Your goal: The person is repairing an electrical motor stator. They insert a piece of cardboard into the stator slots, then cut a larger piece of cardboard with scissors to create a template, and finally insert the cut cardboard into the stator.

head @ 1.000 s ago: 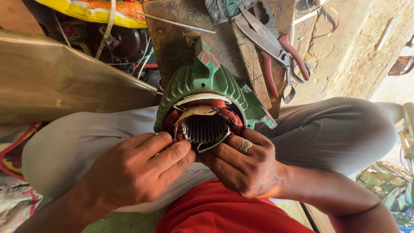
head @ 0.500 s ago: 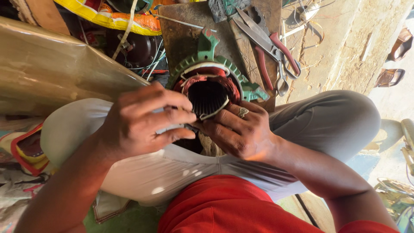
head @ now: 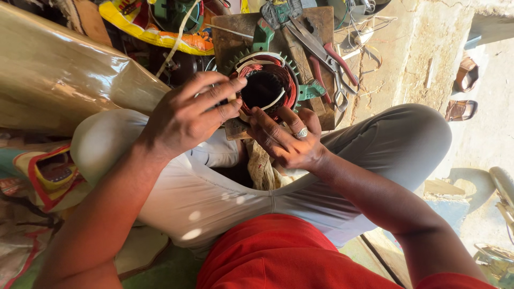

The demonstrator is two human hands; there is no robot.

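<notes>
Now the left hand [head: 184, 115] has risen to the green motor stator [head: 266, 80] — fingers pinching its copper winding — while the right hand [head: 289, 140], loosely curled, steadies the rim's lower edge.

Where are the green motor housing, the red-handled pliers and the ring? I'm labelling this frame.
green motor housing [head: 262, 36]: head view, on the green lug at its top edge.
red-handled pliers [head: 337, 60]: head view, on one red handle.
ring [head: 301, 132]: head view, on the band on a right hand [head: 286, 142] finger.
</notes>
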